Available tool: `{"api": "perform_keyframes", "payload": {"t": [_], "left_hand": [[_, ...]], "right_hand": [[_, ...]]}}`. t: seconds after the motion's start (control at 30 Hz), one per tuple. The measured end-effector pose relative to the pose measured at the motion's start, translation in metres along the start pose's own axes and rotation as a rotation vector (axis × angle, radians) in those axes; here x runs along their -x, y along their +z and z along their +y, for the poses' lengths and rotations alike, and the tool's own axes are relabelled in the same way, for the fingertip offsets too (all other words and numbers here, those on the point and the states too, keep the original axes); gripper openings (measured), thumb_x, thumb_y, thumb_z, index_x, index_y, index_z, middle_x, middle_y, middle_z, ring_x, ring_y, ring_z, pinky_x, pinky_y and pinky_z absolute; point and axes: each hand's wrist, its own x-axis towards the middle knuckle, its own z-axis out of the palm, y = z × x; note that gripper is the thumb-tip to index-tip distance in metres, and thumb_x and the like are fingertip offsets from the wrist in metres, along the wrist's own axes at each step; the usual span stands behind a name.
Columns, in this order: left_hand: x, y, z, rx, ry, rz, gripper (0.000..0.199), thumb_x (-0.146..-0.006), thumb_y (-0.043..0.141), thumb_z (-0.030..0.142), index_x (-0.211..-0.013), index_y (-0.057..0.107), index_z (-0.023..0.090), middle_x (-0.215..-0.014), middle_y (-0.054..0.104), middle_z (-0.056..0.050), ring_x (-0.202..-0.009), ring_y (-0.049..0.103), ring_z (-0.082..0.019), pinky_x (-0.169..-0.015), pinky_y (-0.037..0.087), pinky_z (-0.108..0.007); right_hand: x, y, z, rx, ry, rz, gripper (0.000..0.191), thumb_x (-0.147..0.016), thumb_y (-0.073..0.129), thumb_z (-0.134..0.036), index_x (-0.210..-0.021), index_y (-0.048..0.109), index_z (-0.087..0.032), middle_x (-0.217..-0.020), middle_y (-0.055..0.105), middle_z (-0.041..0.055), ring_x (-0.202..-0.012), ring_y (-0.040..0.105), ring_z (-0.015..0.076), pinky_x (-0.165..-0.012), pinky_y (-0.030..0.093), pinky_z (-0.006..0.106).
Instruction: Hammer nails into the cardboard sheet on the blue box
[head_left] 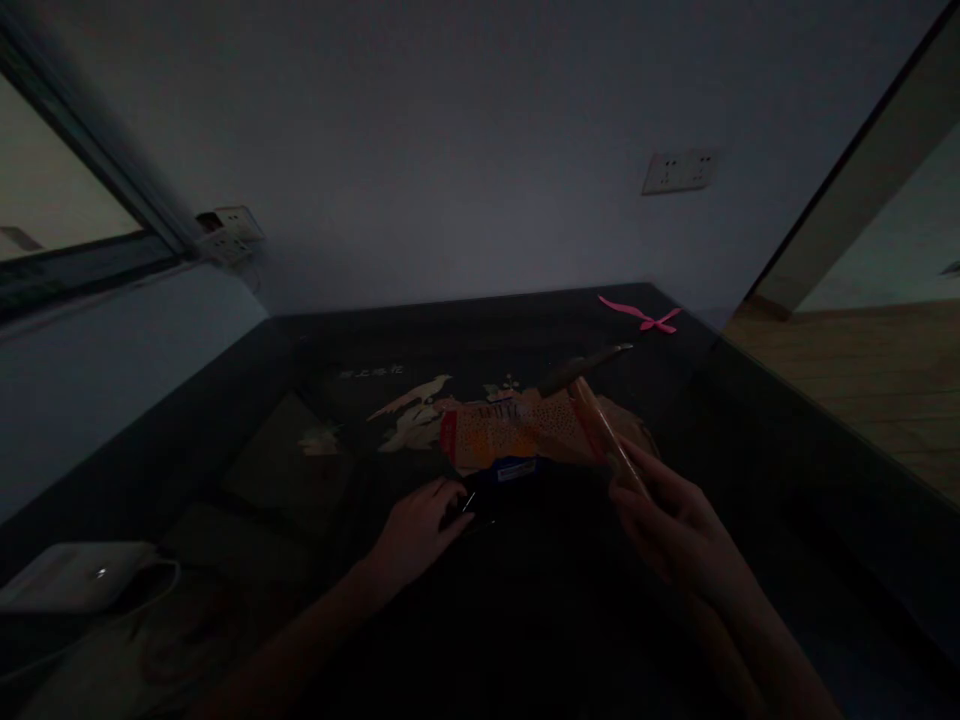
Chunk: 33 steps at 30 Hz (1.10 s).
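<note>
Right hand (675,515) is clamping its grip on my hammer (606,430); left hand (416,530) is curling near the patterned packet (476,440), grip unclear.

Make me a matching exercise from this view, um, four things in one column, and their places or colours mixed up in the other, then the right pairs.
Things:
1. Ribbon
2. Hammer
3. White box
4. Dotted packet

Places and colours:
A. At the left, with a cord beside it
B. Orange and red
C. Pink, near the far right corner of the table
D. In the grip of the right hand

Right pairs: 1-C, 2-D, 3-A, 4-B
</note>
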Motion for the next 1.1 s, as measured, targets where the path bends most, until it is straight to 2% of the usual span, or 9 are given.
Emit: {"api": "perform_keyframes", "payload": {"t": [0.07, 0.17, 0.4, 0.57, 0.73, 0.83, 0.93, 1.0, 1.1], "left_hand": [[-0.006, 0.001, 0.001, -0.067, -0.038, -0.019, 0.02, -0.088, 0.051, 0.032, -0.103, 0.058, 0.02, -0.1, 0.064, -0.005, -0.087, 0.062, -0.018, -0.075, 0.048, -0.027], [-0.011, -0.001, 0.003, -0.195, -0.006, -0.084, 0.017, -0.091, 0.045, 0.023, -0.099, 0.059, 0.018, -0.101, 0.064, -0.007, -0.09, 0.062, -0.019, -0.078, 0.047, -0.028], [-0.012, -0.01, 0.009, -0.4, -0.009, -0.163, 0.026, -0.089, 0.037, 0.01, -0.094, 0.061, 0.014, -0.1, 0.066, -0.013, -0.093, 0.062, -0.024, -0.083, 0.047, -0.035], [-0.002, -0.021, 0.001, -0.155, 0.067, -0.205, 0.02, -0.083, 0.046, 0.01, -0.093, 0.061, 0.018, -0.088, 0.066, -0.005, -0.079, 0.062, -0.017, -0.072, 0.046, -0.027], [0.007, -0.051, 0.013, 0.216, 0.327, -0.231, 0.02, -0.082, 0.052, 0.018, -0.097, 0.063, 0.023, -0.088, 0.066, -0.002, -0.077, 0.062, -0.013, -0.07, 0.047, -0.022], [-0.007, -0.075, 0.031, 0.329, 0.419, -0.11, 0.012, -0.083, 0.054, 0.023, -0.089, 0.063, 0.022, -0.089, 0.067, -0.002, -0.082, 0.062, -0.014, -0.077, 0.048, -0.024], [-0.041, -0.088, 0.044, 0.385, 0.379, 0.131, 0.008, -0.08, 0.058, 0.026, -0.083, 0.063, 0.021, -0.084, 0.067, -0.001, -0.077, 0.062, -0.014, -0.072, 0.049, -0.025], [-0.07, -0.087, 0.05, 0.444, 0.354, 0.289, 0.009, -0.079, 0.059, 0.027, -0.081, 0.063, 0.019, -0.083, 0.068, -0.002, -0.078, 0.063, -0.015, -0.075, 0.05, -0.027], [-0.106, -0.075, 0.055, 0.538, 0.322, 0.378, 0.007, -0.077, 0.062, 0.023, -0.079, 0.063, 0.016, -0.082, 0.068, -0.003, -0.077, 0.063, -0.015, -0.074, 0.05, -0.026]], "right_hand": [[0.0, 0.0, 0.001, -0.011, 0.0, 0.016, 0.077, -0.08, 0.066, -0.042, -0.147, 0.035, -0.021, -0.049, 0.047, -0.0085, -0.031, 0.034, 0.0056, -0.027, 0.029, 0.015], [-0.001, 0.001, 0.002, -0.031, -0.018, 0.019, 0.076, -0.081, 0.066, -0.043, -0.147, 0.035, -0.02, -0.046, 0.044, -0.0096, -0.03, 0.033, 0.0052, -0.027, 0.027, 0.014], [0.0, 0.002, 0.0, -0.042, -0.016, 0.017, 0.073, -0.082, 0.065, -0.041, -0.146, 0.036, -0.021, -0.045, 0.043, -0.0101, -0.03, 0.033, 0.0059, -0.027, 0.027, 0.015], [0.0, 0.002, 0.0, -0.026, -0.013, 0.024, 0.076, -0.082, 0.065, -0.042, -0.147, 0.034, -0.02, -0.046, 0.044, -0.0094, -0.031, 0.033, 0.006, -0.027, 0.027, 0.015], [-0.001, 0.001, 0.003, -0.044, -0.007, 0.027, 0.077, -0.081, 0.066, -0.043, -0.147, 0.035, -0.021, -0.049, 0.045, -0.0089, -0.03, 0.032, 0.005, -0.027, 0.026, 0.015], [-0.001, 0.002, 0.002, -0.05, -0.005, 0.043, 0.076, -0.08, 0.066, -0.043, -0.146, 0.036, -0.021, -0.047, 0.044, -0.0093, -0.03, 0.032, 0.005, -0.026, 0.025, 0.014], [-0.002, 0.004, 0.0, -0.052, 0.016, 0.04, 0.075, -0.08, 0.067, -0.042, -0.146, 0.037, -0.021, -0.047, 0.045, -0.0092, -0.031, 0.033, 0.0046, -0.027, 0.026, 0.013], [-0.003, 0.004, 0.0, -0.051, 0.029, 0.048, 0.074, -0.08, 0.066, -0.041, -0.145, 0.038, -0.02, -0.045, 0.044, -0.0099, -0.03, 0.032, 0.0046, -0.028, 0.025, 0.013], [-0.005, 0.005, 0.001, -0.038, 0.033, 0.053, 0.071, -0.081, 0.065, -0.04, -0.144, 0.04, -0.018, -0.042, 0.041, -0.0107, -0.03, 0.031, 0.0045, -0.028, 0.025, 0.013]]}}
